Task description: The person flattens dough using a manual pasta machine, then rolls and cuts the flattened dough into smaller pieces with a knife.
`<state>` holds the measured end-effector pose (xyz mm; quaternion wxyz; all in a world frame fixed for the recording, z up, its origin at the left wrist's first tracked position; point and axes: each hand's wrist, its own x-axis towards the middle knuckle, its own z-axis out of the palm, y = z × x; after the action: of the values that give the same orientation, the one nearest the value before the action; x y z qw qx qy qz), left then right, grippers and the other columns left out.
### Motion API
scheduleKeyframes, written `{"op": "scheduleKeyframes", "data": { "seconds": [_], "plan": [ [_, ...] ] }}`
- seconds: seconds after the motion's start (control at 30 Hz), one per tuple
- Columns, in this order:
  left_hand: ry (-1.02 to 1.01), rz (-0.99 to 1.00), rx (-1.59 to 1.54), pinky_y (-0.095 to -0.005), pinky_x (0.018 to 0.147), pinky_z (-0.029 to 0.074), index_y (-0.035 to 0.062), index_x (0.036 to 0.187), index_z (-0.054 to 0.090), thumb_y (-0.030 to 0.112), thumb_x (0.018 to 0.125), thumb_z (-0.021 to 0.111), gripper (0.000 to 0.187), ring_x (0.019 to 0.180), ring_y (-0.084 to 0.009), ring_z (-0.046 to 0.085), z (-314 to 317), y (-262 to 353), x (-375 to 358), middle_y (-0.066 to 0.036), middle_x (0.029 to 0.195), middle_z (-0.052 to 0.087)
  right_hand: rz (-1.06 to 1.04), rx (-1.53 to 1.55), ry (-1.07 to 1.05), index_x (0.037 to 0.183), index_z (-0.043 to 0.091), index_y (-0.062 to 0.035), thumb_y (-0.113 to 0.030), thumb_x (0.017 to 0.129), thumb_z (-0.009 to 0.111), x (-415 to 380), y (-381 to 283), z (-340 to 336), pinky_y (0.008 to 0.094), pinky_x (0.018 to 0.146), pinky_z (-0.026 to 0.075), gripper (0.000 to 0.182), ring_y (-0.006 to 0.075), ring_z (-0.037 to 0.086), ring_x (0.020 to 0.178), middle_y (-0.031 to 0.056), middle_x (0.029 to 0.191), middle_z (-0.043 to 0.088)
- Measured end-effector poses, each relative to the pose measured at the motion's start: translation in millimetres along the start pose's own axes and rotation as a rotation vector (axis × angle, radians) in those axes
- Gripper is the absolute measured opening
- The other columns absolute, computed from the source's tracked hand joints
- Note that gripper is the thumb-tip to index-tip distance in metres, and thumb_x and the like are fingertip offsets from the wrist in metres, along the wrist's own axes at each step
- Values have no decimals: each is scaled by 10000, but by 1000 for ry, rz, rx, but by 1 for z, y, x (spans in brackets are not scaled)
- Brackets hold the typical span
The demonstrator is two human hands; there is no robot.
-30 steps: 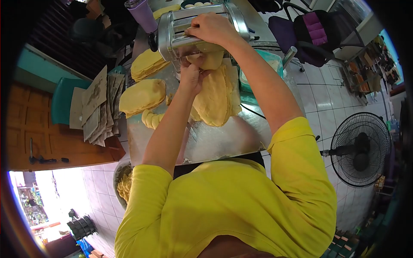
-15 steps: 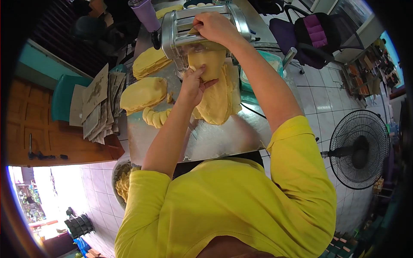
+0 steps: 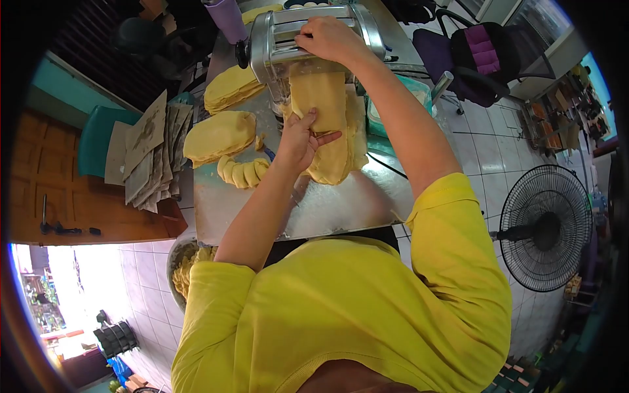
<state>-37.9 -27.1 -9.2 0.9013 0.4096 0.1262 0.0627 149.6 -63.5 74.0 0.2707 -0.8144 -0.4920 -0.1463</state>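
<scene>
A silver pasta roller machine (image 3: 272,56) stands at the far side of the metal table. From under it hangs a flat yellow dough sheet (image 3: 319,98). My left hand (image 3: 301,141) grips the sheet's lower end, thumb on top and fingers beneath. My right hand (image 3: 333,42) is curled over the top of the machine, fingertips bent down at its slot; anything inside them is hidden. Below the sheet, a stack of dough sheets (image 3: 333,167) lies on the table. Left of it are cut dough pieces (image 3: 241,171) in a row and another dough stack (image 3: 219,136).
A further dough stack (image 3: 230,88) and a purple tumbler (image 3: 226,19) are beside the machine's left end. A teal-rimmed container (image 3: 393,108) sits at its right. Cardboard sheets (image 3: 154,147), a bowl of dough scraps (image 3: 180,268), a fan (image 3: 547,226) and a chair (image 3: 475,49) surround the table (image 3: 229,216).
A longer length of dough sheet shows below the machine, and my left hand has moved slightly down with its end. The bit of dough under my right hand no longer shows.
</scene>
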Motion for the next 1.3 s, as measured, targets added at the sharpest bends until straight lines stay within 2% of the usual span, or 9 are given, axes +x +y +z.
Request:
{"op": "scheduleKeyframes", "data": {
  "seconds": [0.13, 0.23, 0.3, 0.33, 0.47, 0.53, 0.63, 0.97, 1.3],
  "plan": [
    [0, -5, -27, -484, 872, 545, 21, 1260, 383, 122, 983, 394, 295, 1071, -326, 594, -4, -6, -3, -171, 1226, 538, -41, -33, 46, 824, 697, -19, -296, 813, 568, 0, 0, 1, 388, 804, 487, 306, 320, 624, 863, 147, 907, 646],
    [0, 1, -27, -487, 879, 540, 20, 1264, 375, 120, 986, 383, 295, 1075, -330, 592, -4, -9, -7, -171, 1225, 538, -102, 34, 32, 912, 691, -39, -263, 827, 590, 0, -4, -12, 396, 811, 486, 260, 308, 622, 877, 154, 960, 634],
    [6, -15, -48, -488, 879, 540, 21, 1269, 370, 119, 987, 381, 299, 1074, -332, 592, -4, -11, -12, -172, 1228, 535, 83, 132, 12, 944, 672, -21, -254, 847, 612, -3, -14, -28, 423, 834, 466, 259, 289, 545, 999, 173, 1198, 511],
    [-4, -15, -55, -489, 879, 539, 21, 1274, 365, 117, 987, 378, 303, 1073, -334, 592, -4, -11, -13, -173, 1231, 533, 118, 95, -66, 1090, 630, -34, -288, 868, 581, -4, -22, -35, 442, 884, 455, 341, 330, 508, 1100, 191, 1270, 476],
    [45, -15, -80, -489, 880, 540, 24, 1281, 349, 116, 988, 374, 308, 1070, -337, 592, -6, -21, -16, -174, 1230, 529, 241, 2, -217, 1287, 507, -68, -371, 910, 512, 7, -28, -35, 471, 989, 389, 484, 377, 413, 1234, 207, 1366, 409],
    [84, -9, -75, -487, 885, 540, 31, 1286, 336, 113, 987, 370, 312, 1071, -338, 590, -6, -24, -20, -173, 1227, 527, 246, -92, -378, 1412, 351, -106, -462, 940, 420, 12, -29, -36, 497, 1085, 263, 596, 400, 293, 1326, 198, 1437, 336],
    [71, -37, -94, -487, 891, 539, 22, 1287, 328, 109, 986, 368, 316, 1076, -339, 586, -10, -28, -24, -172, 1221, 529, 229, -121, -432, 1423, 337, -114, -502, 947, 379, 17, -27, -33, 499, 1111, 191, 615, 389, 277, 1339, 184, 1452, 323],
    [17, -151, -327, -457, 900, 535, 20, 1307, 330, 136, 987, 351, 341, 1097, -323, 575, -25, -42, -42, -162, 1272, 500, 198, -23, -362, 1415, 354, -119, -499, 940, 397, 11, -29, -37, 493, 1107, 199, 610, 361, 294, 1338, 172, 1448, 336],
    [150, -96, -65, -448, 836, 555, 79, 1314, 296, 112, 966, 408, 367, 1082, -312, 578, -15, -45, -58, -148, 1273, 481, 188, -34, -337, 1403, 373, -119, -489, 933, 416, 14, -25, -31, 486, 1112, 191, 600, 368, 293, 1338, 188, 1441, 342]
  ]
}}
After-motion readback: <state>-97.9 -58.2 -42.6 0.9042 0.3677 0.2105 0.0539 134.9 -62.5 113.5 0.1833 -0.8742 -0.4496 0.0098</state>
